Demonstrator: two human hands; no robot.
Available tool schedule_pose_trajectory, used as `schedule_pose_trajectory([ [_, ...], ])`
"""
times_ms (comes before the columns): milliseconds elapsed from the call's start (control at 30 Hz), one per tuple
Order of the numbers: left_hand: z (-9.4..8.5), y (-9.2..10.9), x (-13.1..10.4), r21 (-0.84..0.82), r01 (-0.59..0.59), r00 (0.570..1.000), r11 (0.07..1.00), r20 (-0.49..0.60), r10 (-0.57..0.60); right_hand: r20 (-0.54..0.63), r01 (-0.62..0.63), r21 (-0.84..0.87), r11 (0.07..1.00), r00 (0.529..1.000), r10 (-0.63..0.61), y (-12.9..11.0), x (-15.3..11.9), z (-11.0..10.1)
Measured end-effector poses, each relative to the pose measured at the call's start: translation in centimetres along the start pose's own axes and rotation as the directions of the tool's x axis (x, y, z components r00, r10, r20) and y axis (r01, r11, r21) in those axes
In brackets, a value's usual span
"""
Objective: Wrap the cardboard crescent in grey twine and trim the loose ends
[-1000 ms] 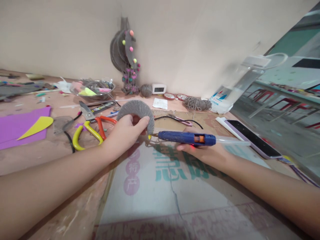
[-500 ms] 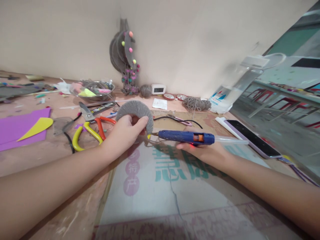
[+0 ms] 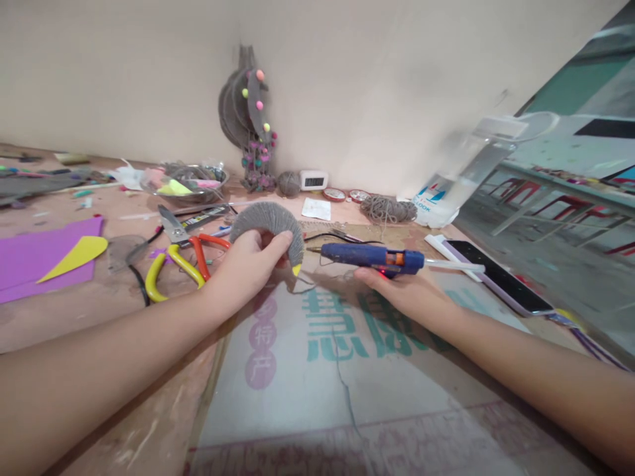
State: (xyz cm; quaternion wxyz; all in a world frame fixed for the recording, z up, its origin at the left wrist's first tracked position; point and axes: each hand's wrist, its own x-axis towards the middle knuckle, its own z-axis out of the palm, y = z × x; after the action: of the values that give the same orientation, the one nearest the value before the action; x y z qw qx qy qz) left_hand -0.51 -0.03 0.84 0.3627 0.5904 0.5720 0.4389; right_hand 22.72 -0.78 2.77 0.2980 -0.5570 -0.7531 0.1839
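Note:
My left hand (image 3: 260, 259) pinches a curved, crescent-like piece wrapped in grey yarn (image 3: 268, 218) between thumb and fingers. A small yellow tip (image 3: 296, 270) shows at its lower right end, and a loose strand of yarn trails below. My right hand (image 3: 401, 287) is closed around a blue hot glue gun (image 3: 357, 254), whose red light glows. A clear glue stick (image 3: 454, 266) sticks out of its back. The nozzle points left and sits just right of the yarn piece, slightly apart from it. Most of my right fingers are hidden behind the gun.
Under my hands lies a printed cardboard sheet (image 3: 278, 410). Scissors with yellow and orange handles (image 3: 186, 264) and purple sheets (image 3: 49, 258) are at left. Behind stand a bowl of scraps (image 3: 186, 188), a yarn ball (image 3: 288, 184) and a clock (image 3: 314, 180). A phone (image 3: 499, 274) and a bottle (image 3: 461, 172) are at right.
The glue gun's nozzle has moved up and away from the yellow tip, leaving a small gap. My left hand keeps its hold on the yarn-wrapped piece, almost unmoved.

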Motion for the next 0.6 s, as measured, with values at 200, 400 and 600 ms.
schedule_pose_trajectory([
  [200,0.1,0.5,0.1,-0.036,-0.005,1.0,0.999,0.009,0.006,-0.115,0.018,0.254,0.967,0.993,0.011,0.2,1.1,-1.7],
  [400,0.3,0.4,0.4,-0.028,-0.007,1.0,1.0,0.012,0.008,-0.171,0.122,0.376,0.919,0.983,-0.06,-1.2,2.6,-3.5],
  [600,0.2,0.7,0.2,-0.035,0.003,1.0,0.999,0.024,-0.002,-0.143,0.078,0.172,0.982,0.988,-0.054,-0.5,9.2,-3.1],
])
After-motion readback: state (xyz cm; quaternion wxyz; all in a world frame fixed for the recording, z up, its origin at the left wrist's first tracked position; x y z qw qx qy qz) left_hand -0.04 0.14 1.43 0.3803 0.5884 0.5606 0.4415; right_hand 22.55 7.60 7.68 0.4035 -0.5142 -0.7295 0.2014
